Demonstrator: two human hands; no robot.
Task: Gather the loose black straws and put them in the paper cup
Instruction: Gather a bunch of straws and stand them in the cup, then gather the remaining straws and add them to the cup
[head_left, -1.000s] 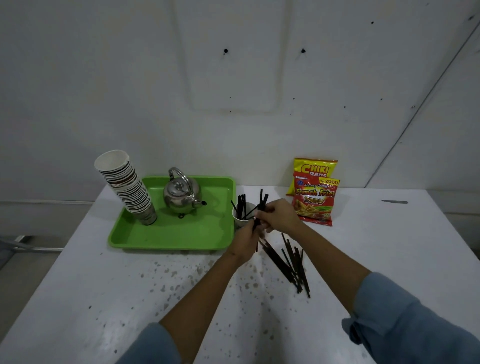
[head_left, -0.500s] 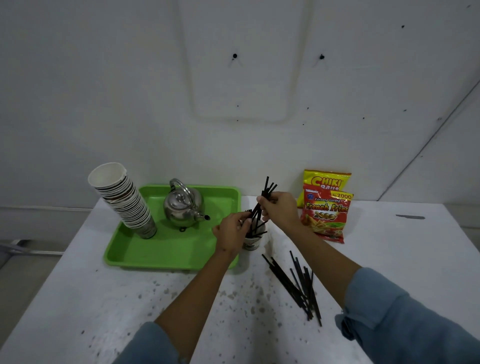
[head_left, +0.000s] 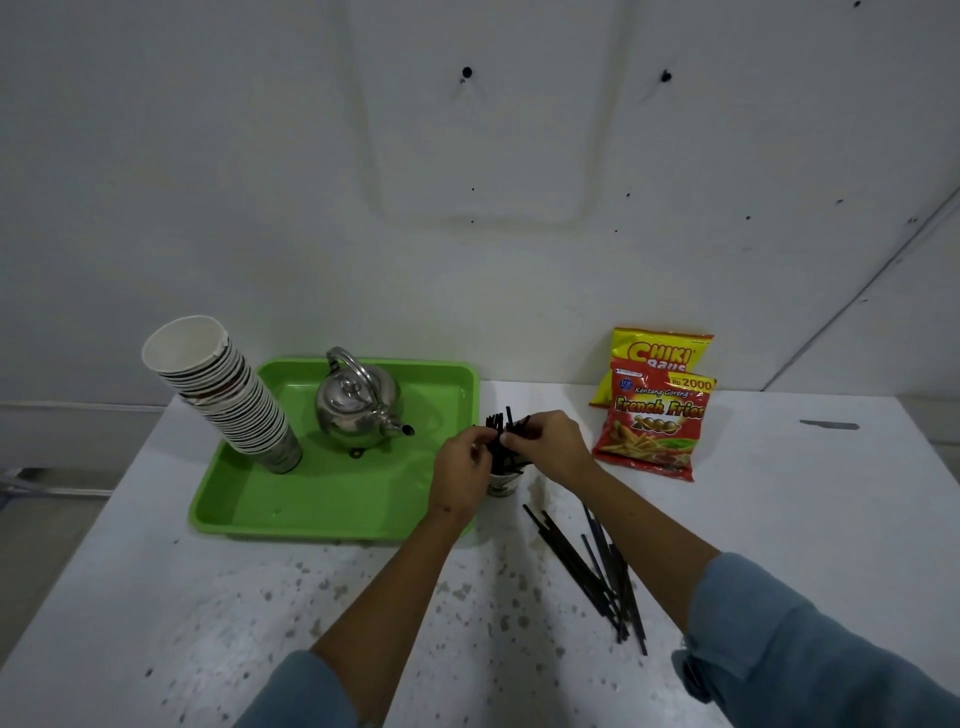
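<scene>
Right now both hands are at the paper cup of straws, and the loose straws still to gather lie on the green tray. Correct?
Not quite. In the head view the loose straws lie on the white table, right of the green tray.

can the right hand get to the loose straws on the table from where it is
Probably yes. The right hand is busy at the paper cup, but the loose straws lie just nearer the person on bare table, with nothing between.

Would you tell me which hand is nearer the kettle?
Left. The left hand is just right of the kettle; the right hand sits farther right, beyond the cup.
</scene>
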